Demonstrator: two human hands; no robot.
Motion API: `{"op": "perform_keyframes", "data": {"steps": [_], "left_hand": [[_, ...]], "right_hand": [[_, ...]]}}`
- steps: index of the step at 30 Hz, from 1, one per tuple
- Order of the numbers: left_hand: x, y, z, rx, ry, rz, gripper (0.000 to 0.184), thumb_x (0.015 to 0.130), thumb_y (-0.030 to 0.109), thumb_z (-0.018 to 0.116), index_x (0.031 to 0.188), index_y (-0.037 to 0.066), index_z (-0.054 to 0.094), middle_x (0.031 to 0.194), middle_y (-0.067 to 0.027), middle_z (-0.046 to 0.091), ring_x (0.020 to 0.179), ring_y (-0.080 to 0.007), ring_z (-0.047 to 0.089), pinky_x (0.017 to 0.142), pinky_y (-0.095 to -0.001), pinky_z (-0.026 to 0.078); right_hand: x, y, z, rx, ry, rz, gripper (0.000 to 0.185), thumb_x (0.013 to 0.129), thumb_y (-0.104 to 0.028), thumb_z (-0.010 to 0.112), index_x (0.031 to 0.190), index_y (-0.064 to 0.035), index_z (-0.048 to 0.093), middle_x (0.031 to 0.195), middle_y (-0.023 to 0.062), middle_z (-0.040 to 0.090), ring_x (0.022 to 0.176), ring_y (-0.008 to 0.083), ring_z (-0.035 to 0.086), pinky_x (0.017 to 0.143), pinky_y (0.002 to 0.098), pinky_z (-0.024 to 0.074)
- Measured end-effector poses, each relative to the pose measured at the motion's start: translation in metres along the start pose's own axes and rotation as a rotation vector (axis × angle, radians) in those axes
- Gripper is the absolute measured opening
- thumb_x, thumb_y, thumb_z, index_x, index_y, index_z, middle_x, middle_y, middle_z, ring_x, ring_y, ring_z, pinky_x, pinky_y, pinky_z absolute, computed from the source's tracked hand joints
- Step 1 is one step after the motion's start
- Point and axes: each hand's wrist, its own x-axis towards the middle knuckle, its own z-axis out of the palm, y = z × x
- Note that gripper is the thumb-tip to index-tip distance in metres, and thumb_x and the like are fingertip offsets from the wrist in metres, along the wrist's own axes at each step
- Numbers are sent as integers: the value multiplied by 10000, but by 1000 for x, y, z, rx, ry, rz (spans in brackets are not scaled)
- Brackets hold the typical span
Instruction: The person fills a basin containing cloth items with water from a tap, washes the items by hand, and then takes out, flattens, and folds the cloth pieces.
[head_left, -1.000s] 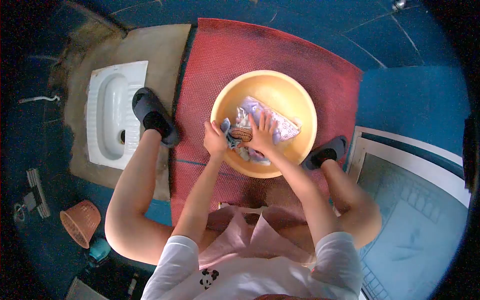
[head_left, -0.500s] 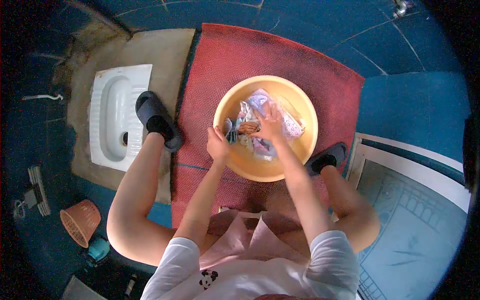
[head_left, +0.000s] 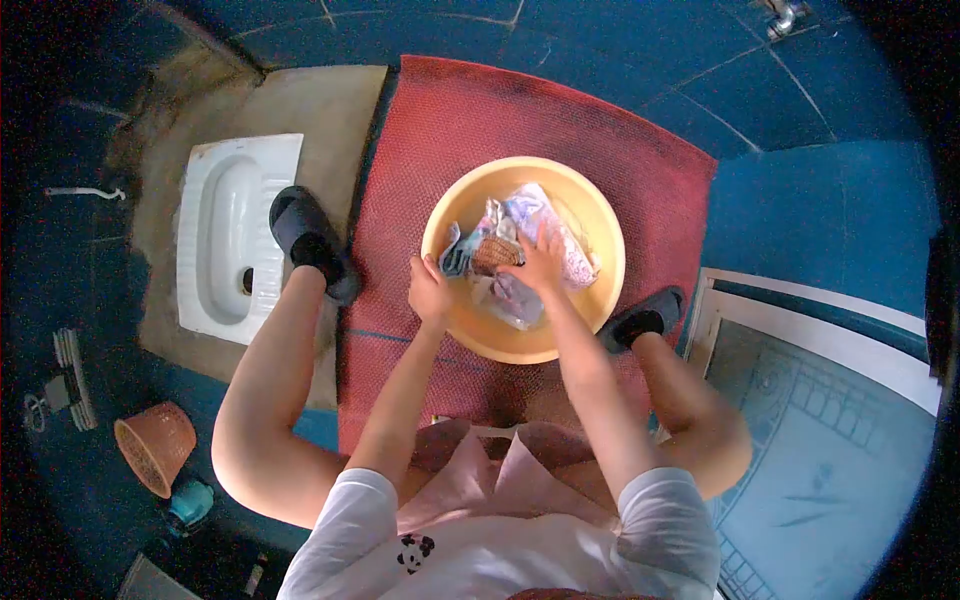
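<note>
The yellow basin (head_left: 572, 196) is standing on the red textured mat (head_left: 500, 110), between the person's two feet, and a small heap of cloths is lying inside it. The left hand (head_left: 430, 288) is grasping the basin's left rim, its fingers curling around the edge. The right hand (head_left: 541, 262) is resting among the cloths with its fingers spreading apart; its grip is looking released, the palm facing down over the heap. A brown striped cloth (head_left: 492, 254) is sitting just left of that hand, while a white-and-lilac patterned cloth (head_left: 577, 264) is stretching along its right side. A grey-blue cloth (head_left: 453, 259) is leaning against the basin's left inner wall, near the left hand, and a pale lilac cloth (head_left: 514, 299) is lying crumpled below the brown one. Dark slippers (head_left: 306, 228) are covering both feet. A white squat toilet (head_left: 226, 230) is lying beyond the left slipper, a peach basket (head_left: 158, 446) is standing tilted at the lower left, and a frosted door (head_left: 800, 440) is filling the lower right
</note>
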Motion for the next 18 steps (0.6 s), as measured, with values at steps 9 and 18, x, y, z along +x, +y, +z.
{"op": "perform_keyframes", "data": {"steps": [9,18], "left_hand": [[8,-2,-1,-19,24,-10,331,870,346,266,822,44,393,722,-216,532,656,-412,518,563,-486,385],[6,0,15,-17,15,-29,330,868,350,264,809,50,390,725,-214,525,663,-414,514,568,-486,385]], "right_hand": [[-3,-13,20,-90,-13,-97,892,647,-664,456,1295,-100,215,1355,203,-17,1227,422,3,955,555,17],[-18,-11,41,-72,52,120,832,646,-657,463,1286,-164,266,1351,212,36,1217,444,32,962,542,53]]}}
